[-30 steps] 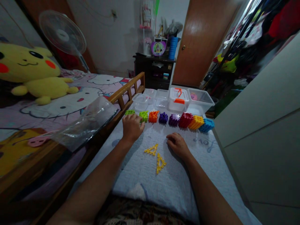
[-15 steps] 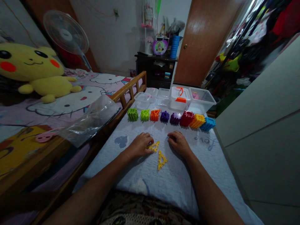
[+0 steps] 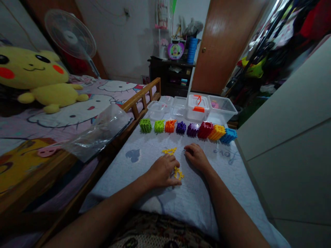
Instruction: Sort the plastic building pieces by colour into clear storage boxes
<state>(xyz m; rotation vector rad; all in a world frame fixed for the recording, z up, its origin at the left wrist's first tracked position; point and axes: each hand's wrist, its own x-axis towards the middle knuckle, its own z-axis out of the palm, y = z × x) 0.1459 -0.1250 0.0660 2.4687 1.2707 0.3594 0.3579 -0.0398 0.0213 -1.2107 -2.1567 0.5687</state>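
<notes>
My left hand (image 3: 165,171) is low over the cloth, its thumb and fingers spread around a yellow triangular toy building piece (image 3: 178,173). The fingers partly cover that piece. Just beyond the knuckles lies a second yellow triangular piece (image 3: 169,151), flat and apart from the hand. My right hand (image 3: 196,156) rests on the cloth to the right of both pieces, fingers loosely bent and apart, holding nothing. Farther back stands a row of sorted building pieces, among them an orange stack (image 3: 170,126), a dark red stack (image 3: 206,130) and a blue stack (image 3: 228,135).
Clear plastic boxes (image 3: 156,109) and a white lidded box with an orange handle (image 3: 198,106) line the far end of the cloth-covered table (image 3: 111,187). A wooden bed rail (image 3: 141,98) and a clear plastic bag (image 3: 95,132) are at left. A white cabinet stands at right.
My left hand has left the farther yellow triangle, which now lies slightly farther away, and has moved toward me onto the nearer one. My right hand stays in place.
</notes>
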